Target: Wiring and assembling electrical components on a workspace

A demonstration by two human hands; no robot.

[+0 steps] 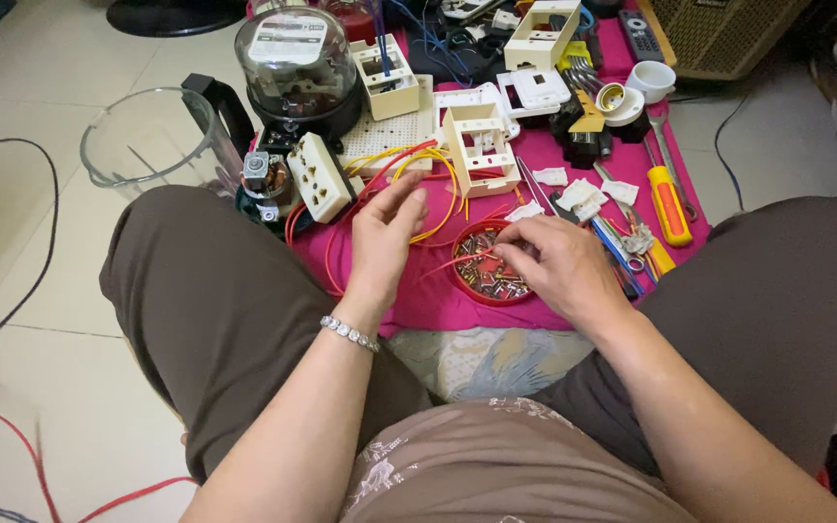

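1. A pink cloth (438,305) is spread on a pale tiled floor (41,87), and most items lie on it.
2. A round electricity meter with a clear dome (297,63) stands at the cloth's far left edge.
3. A clear glass jug with a black handle (152,140) sits on the floor, just left of the meter.
4. A cream socket block (320,176) lies just below the meter.
5. An open cream plastic box (480,147) rests near the cloth's middle.
6. An orange-handled screwdriver (668,203) lies at the right edge.
7. A white lamp holder (651,79) sits further back on the right.
8. A black remote control (639,34) lies beyond it.
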